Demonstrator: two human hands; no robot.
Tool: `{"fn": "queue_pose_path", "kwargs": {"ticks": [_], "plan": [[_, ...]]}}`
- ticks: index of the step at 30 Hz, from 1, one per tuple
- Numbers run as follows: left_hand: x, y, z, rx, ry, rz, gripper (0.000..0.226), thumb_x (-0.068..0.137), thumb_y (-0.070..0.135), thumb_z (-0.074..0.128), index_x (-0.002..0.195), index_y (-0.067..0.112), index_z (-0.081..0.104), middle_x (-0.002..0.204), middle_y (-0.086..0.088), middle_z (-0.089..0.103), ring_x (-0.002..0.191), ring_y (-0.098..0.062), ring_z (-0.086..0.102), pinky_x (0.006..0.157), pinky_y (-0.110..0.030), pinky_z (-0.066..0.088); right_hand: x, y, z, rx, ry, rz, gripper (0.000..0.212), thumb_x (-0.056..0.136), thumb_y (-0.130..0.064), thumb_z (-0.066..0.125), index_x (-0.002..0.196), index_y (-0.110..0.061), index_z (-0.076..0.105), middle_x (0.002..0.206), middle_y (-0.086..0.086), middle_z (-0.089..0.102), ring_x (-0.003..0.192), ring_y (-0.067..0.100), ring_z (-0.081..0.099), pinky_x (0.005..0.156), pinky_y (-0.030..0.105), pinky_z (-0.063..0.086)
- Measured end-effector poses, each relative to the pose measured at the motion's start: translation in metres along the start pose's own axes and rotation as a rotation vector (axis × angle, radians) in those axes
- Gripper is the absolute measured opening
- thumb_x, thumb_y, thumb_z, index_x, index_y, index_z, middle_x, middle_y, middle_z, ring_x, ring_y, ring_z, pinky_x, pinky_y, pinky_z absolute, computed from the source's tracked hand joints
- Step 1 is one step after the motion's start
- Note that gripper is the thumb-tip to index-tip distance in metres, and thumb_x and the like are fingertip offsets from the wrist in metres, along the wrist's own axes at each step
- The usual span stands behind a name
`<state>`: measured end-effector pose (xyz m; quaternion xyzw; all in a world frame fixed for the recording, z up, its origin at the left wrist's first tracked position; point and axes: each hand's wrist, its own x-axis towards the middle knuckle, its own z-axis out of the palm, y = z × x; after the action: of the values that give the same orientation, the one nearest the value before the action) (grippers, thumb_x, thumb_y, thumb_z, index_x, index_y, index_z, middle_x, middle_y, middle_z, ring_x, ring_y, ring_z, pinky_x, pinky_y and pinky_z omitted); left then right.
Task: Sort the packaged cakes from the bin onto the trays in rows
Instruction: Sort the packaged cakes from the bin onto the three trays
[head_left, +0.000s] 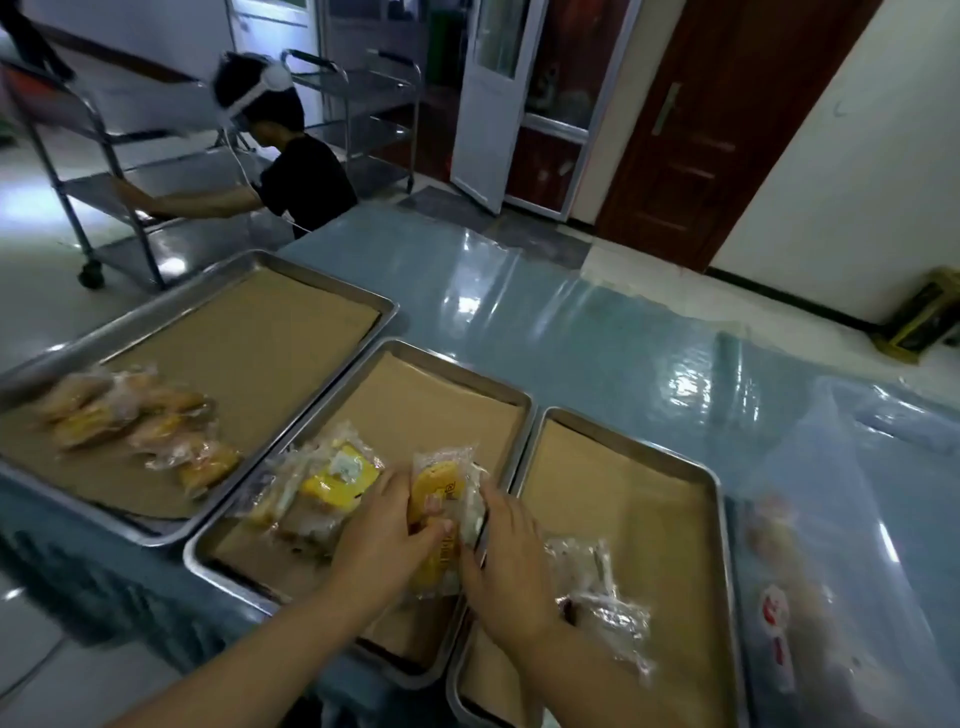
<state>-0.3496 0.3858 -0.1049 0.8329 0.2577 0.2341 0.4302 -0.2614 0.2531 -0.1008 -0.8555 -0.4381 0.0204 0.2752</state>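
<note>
Three metal trays lined with brown paper lie on the table. On the middle tray (452, 384) my left hand (384, 535) and my right hand (506, 556) both grip a yellow packaged cake (441, 486) near the tray's right rim. Left of my hands lie other yellow-wrapped cakes (324, 486). The left tray (249, 262) carries several packaged cakes (140, 421) in a cluster. The right tray (623, 441) has clear-wrapped packages (597, 597) near its front. At the far right a clear plastic bag (810, 597) with more packages lies blurred.
The table (571, 322) is covered with glossy blue-green plastic film. A person in black (301, 176) reaches to a steel trolley (119, 192) at the back left. A white-framed door and a brown door stand behind. A yellow crate (919, 317) sits on the floor at right.
</note>
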Motion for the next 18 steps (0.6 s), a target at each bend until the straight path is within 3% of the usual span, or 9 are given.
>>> {"fn": "queue_pose_path", "kwargs": {"ticks": [4, 8, 12, 15, 18], "plan": [[0.036, -0.027, -0.049, 0.008, 0.036, 0.038, 0.03, 0.075, 0.034, 0.066, 0.096, 0.039, 0.045, 0.097, 0.023, 0.043, 0.089, 0.002, 0.047, 0.068, -0.021, 0.039, 0.049, -0.042, 0.031, 0.007, -0.052, -0.035, 0.067, 0.091, -0.034, 0.053, 0.147, -0.016, 0.022, 0.149, 0.001, 0.031, 0.136, 0.017, 0.027, 0.111, 0.019, 0.012], [0.076, -0.069, -0.105, -0.004, 0.068, 0.007, 0.041, 0.079, 0.029, 0.066, 0.116, 0.026, 0.049, 0.109, 0.01, 0.047, 0.103, -0.01, 0.049, 0.086, -0.03, 0.043, 0.106, -0.091, 0.079, -0.052, -0.129, -0.057, 0.077, 0.09, -0.041, 0.048, 0.15, -0.017, 0.007, 0.157, 0.0, 0.011, 0.142, 0.014, 0.011, 0.113, 0.02, 0.002], [0.116, -0.116, -0.164, 0.016, 0.152, -0.083, 0.038, 0.082, 0.033, 0.065, 0.115, 0.025, 0.047, 0.105, 0.006, 0.049, 0.09, -0.011, 0.053, 0.067, -0.025, 0.04, 0.154, -0.141, 0.127, -0.077, -0.157, -0.122, 0.071, 0.09, -0.029, 0.043, 0.15, -0.019, 0.005, 0.157, 0.0, 0.007, 0.143, 0.012, 0.005, 0.105, 0.008, -0.014], [0.144, -0.155, -0.204, 0.044, 0.157, -0.159, 0.028, 0.083, 0.036, 0.062, 0.104, 0.029, 0.044, 0.1, 0.005, 0.051, 0.082, -0.008, 0.054, 0.065, -0.032, 0.047, 0.181, -0.178, 0.16, -0.016, -0.212, -0.153, 0.076, 0.088, -0.025, 0.051, 0.15, -0.025, 0.007, 0.157, -0.003, 0.006, 0.141, 0.018, 0.016, 0.116, 0.026, 0.016], [0.162, -0.187, -0.224, 0.105, 0.07, -0.2, 0.031, 0.083, 0.034, 0.063, 0.104, 0.03, 0.041, 0.103, 0.004, 0.05, 0.087, -0.012, 0.055, 0.064, -0.026, 0.044, 0.197, -0.196, 0.186, -0.048, -0.279, -0.149, 0.082, 0.087, -0.024, 0.054, 0.148, -0.031, 0.001, 0.155, -0.007, 0.005, 0.132, 0.023, 0.034, 0.101, 0.032, 0.037]]}}
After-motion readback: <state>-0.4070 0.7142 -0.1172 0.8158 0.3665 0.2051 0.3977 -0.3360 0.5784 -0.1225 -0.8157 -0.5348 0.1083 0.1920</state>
